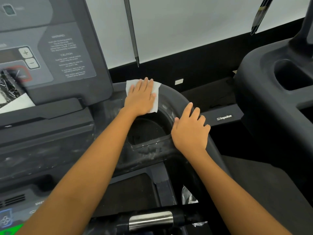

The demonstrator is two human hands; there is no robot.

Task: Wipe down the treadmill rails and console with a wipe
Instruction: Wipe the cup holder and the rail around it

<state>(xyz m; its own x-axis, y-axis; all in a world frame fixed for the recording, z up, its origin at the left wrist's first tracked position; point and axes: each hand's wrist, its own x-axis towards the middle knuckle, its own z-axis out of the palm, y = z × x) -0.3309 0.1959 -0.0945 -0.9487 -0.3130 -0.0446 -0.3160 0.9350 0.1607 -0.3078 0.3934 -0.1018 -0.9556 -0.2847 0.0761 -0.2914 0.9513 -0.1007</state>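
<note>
On the curved rail [176, 96] | your left hand [140, 97], flat with fingers together, presses the wipe [131, 85] | your right hand [189, 131] curls over the rail | sweep evenly round the bend toward the smeared cup holder [145, 131].

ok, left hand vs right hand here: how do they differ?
The left hand lies flat, fingers straight, pressing the wipe down; the right hand holds no wipe. The right hand curls its fingers over the rail; the left hand does not curl. The left hand is nearer the console, the right hand farther out. Both are bare.
</note>
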